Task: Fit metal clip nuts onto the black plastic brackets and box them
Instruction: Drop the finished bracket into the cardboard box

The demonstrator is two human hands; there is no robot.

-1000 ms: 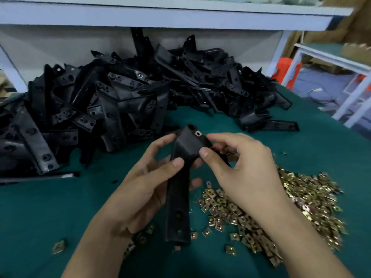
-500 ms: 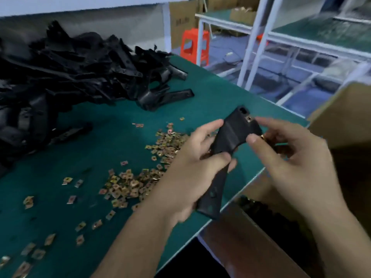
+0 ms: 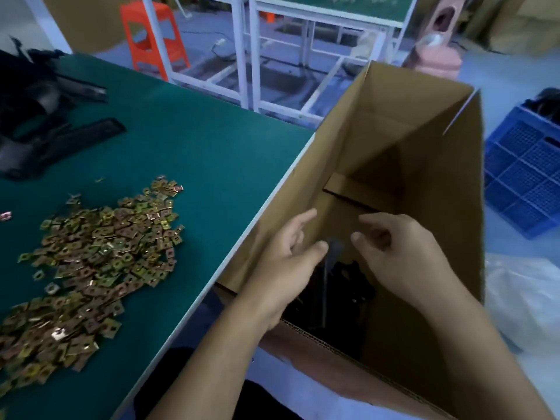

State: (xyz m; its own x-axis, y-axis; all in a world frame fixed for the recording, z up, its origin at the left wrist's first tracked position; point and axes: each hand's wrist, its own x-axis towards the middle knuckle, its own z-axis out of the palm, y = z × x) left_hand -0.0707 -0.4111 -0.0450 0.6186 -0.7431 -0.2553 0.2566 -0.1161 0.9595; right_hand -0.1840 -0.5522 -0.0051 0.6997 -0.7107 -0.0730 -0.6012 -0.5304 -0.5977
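Change: bracket (image 3: 332, 253), in your grip half a second ago, blurred, dropping into cardboard box (image 3: 424, 153), lower centre.
Grip: your left hand (image 3: 288, 262), right hand (image 3: 397, 253) loose, empty.
Meaning: one boxed; clip nuts (image 3: 103, 247) wait on worktop (image 3: 212, 140).

My left hand (image 3: 288, 262) hangs with fingers loose and spread, thumb pointing toward my right hand (image 3: 403, 253), whose fingers curl lightly round nothing (thumb and forefinger apart). A gap lies between the 2. Both bare forearms reach forward and angle in toward each other.
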